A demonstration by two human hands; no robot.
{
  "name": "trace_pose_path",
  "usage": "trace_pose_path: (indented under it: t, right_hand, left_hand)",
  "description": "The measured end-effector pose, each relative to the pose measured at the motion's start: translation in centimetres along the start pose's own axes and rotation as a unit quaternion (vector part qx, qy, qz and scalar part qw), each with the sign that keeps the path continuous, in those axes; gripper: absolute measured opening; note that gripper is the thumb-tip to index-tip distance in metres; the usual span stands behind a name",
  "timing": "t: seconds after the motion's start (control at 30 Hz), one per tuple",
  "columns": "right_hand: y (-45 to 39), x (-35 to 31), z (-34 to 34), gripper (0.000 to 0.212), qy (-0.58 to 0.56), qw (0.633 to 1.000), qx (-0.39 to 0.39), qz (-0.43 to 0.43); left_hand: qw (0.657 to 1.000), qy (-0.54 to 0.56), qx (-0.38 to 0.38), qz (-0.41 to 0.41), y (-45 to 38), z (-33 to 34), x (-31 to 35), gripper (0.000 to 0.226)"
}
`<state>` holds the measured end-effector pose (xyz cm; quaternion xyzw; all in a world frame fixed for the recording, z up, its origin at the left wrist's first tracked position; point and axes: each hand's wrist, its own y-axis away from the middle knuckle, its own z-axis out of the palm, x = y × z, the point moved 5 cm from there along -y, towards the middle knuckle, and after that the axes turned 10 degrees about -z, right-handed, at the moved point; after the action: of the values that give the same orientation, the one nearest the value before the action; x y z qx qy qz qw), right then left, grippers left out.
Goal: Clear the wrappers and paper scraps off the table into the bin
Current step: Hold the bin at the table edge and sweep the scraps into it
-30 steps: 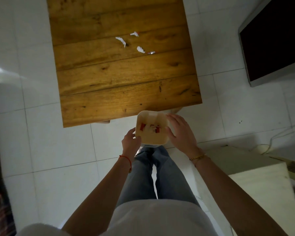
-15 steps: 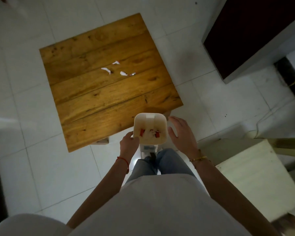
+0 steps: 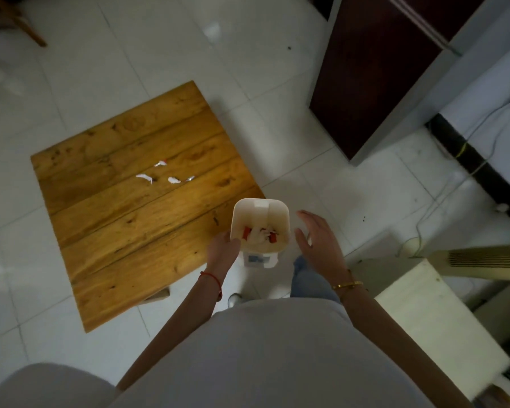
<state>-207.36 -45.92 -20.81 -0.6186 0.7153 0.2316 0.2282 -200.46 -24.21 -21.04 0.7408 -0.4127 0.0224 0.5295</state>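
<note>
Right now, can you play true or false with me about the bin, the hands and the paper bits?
1. Paper bits lie on the wooden table. True.
2. The bin is empty. False: red and white scraps lie in its bottom.
3. The left hand touches the bin's side. True.
4. The right hand is squeezing the bin. False: it is open, just beside the bin with a gap between.
5. The bin stands on top of the table. False: it is at the table's near corner, with its base over the floor.
</note>
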Motion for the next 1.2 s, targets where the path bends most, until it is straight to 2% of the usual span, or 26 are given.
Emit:
trace_pose_path:
  t: [0.13, 0.27, 0.43, 0.57, 0.67, 0.83, 0.93, 1.2]
  right_hand:
    - [-4.2, 3.9, -4.8, 0.044, 0.002, 0.999, -0.031, -0.027]
    - [-8.9, 8.1, -10.4, 0.044, 0.027, 0.995, -0.059, -0.072]
    - [-14.1, 11.6, -15.2, 0.042, 0.033, 0.99, -0.068, -0.116]
    - [-17.8, 12.9, -17.3, 0.041, 0.024, 0.988, -0.071, -0.138]
    - [-21.0, 13.4, -18.0, 0.041, 0.016, 0.985, -0.078, -0.155]
    - [-27.6, 13.3, -17.3, 0.041, 0.016, 0.978, -0.107, -0.18]
    - [-32.5, 12.5, -16.5, 0.041, 0.013, 0.971, -0.125, -0.201]
    - [-46.6, 6.8, -12.8, 0.041, 0.035, 0.937, -0.195, -0.288]
  left_hand:
    - [0.999, 0.041, 0.018, -0.01, -0.9, 3.6, 5.6, 0.028]
    - [0.995, 0.083, 0.033, -0.035, -1.5, 7.4, 10.5, 0.019]
    - [0.986, 0.156, 0.043, -0.044, -2.0, 10.9, 16.0, 0.038]
    - [0.98, 0.184, 0.059, -0.056, -2.9, 11.9, 19.1, 0.037]
    - [0.976, 0.191, 0.071, -0.071, -4.1, 11.9, 20.6, 0.036]
    - [0.967, 0.226, 0.078, -0.091, -7.2, 11.2, 23.4, 0.051]
    - [0.955, 0.261, 0.087, -0.112, -9.5, 10.3, 25.2, 0.053]
    - [0.909, 0.356, 0.153, -0.157, -15.1, 4.9, 29.2, 0.036]
